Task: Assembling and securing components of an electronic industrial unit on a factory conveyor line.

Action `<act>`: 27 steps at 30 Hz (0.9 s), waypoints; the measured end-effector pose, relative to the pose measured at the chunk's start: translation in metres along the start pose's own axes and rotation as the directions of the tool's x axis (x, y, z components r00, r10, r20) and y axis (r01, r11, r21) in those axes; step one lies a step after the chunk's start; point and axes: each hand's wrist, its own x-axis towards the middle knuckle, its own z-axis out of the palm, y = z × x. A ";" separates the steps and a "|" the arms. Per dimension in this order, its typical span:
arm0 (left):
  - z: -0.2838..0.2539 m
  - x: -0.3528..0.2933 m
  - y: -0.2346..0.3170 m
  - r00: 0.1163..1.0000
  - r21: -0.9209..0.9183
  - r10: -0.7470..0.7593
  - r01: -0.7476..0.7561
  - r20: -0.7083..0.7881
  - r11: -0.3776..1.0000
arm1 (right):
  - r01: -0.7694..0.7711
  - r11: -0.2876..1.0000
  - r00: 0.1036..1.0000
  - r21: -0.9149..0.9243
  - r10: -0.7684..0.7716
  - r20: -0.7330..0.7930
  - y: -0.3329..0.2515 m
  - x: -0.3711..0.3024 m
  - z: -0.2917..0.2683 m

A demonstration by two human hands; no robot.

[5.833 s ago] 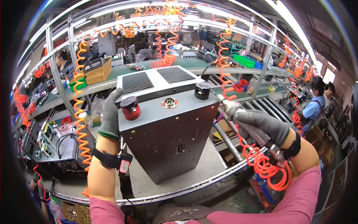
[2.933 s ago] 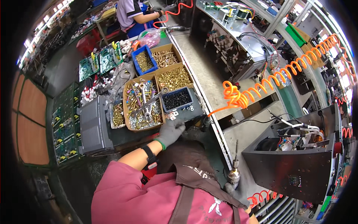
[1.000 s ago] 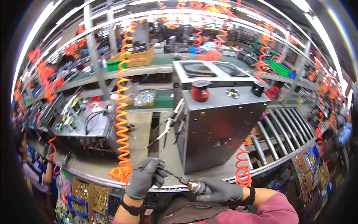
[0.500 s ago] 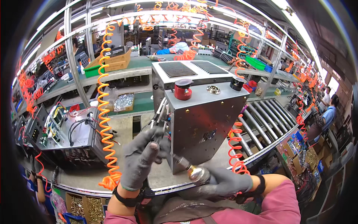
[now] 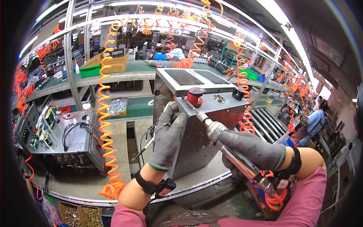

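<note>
A grey metal cabinet [image 5: 204, 140] stands upright in front of me, with a red cap [image 5: 195, 99], a black cap [image 5: 238, 93] and a round silver fitting [image 5: 219, 99] on its top. My left hand [image 5: 168, 134], gloved in grey, is at the cabinet's upper left edge. Its fingers are bent together, and whatever they pinch is hidden. A thin white cable [image 5: 148, 145] hangs beside that hand. My right hand [image 5: 253, 147] is wrapped round a silver pneumatic screwdriver [image 5: 238, 160]. Its long bit points up and left, with the tip over the cabinet's top left edge near my left fingertips.
An opened unit with wires [image 5: 72, 132] stands at the left. Orange coiled air hoses [image 5: 107, 143] hang on both sides. Rollers [image 5: 264, 123] lie at the right. Behind are a bag of small parts [image 5: 116, 106], a green bin [image 5: 90, 71] and a person [image 5: 175, 52]. Screw boxes [image 5: 81, 215] sit below.
My left hand has risen from beside the cables to the cabinet's upper edge, its fingers closing in. The right hand has lifted the screwdriver from low in front to the cabinet's top.
</note>
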 end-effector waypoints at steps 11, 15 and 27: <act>-0.002 0.008 -0.018 1.000 -0.094 -0.028 0.029 0.007 0.995 | -0.068 0.991 0.992 0.118 0.080 -0.099 -0.012 0.010 0.023; -0.001 0.003 -0.025 1.000 -0.222 -0.022 0.022 0.003 0.975 | -0.166 0.967 0.979 0.192 0.185 -0.087 -0.019 0.008 0.029; 0.009 -0.002 -0.032 0.992 -0.258 -0.024 -0.009 -0.125 0.966 | -0.111 0.993 0.987 0.047 0.115 -0.109 -0.031 0.012 0.036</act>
